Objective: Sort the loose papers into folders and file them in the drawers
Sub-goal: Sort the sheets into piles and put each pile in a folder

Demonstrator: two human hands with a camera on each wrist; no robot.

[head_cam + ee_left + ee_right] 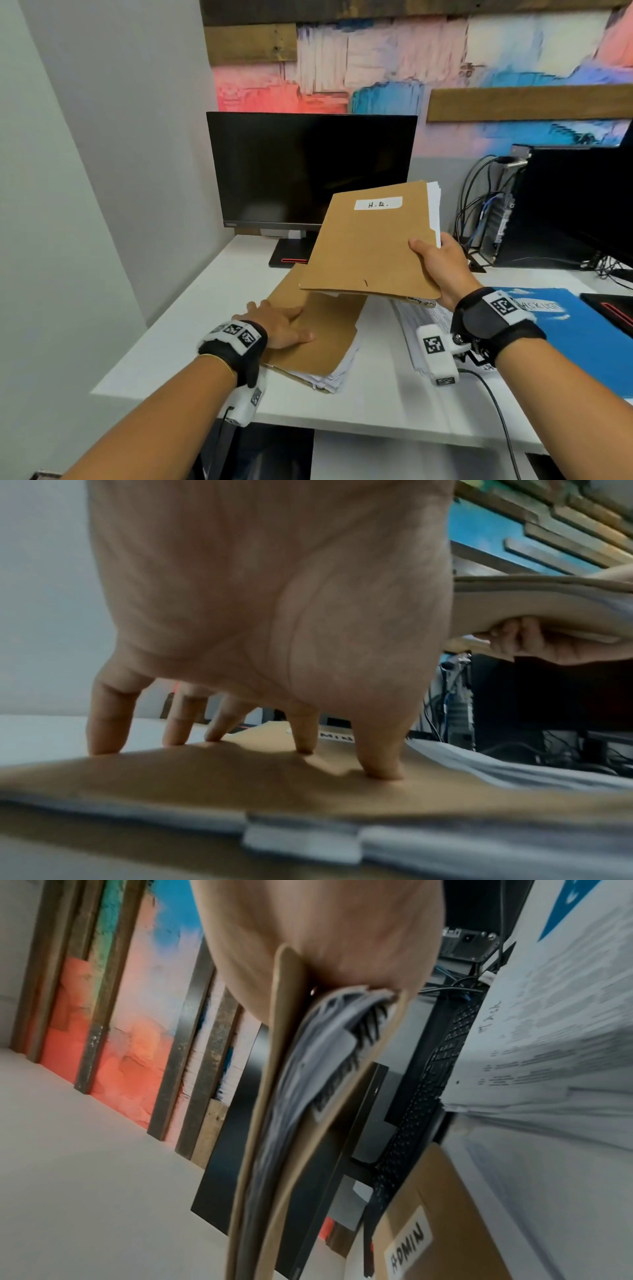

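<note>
The right hand grips the brown folder labelled "H.R." at its right edge, thumb on the cover, fingers underneath; the folder is held above the white desk, white sheets protruding from its open side. The left hand lies flat, fingers spread and straight, pressing on a second brown folder labelled "ADMIN", which rests on the desk, stuffed with papers. A stack of loose printed papers lies just right of it, beside a blue folder; a dark monitor stands behind.
</note>
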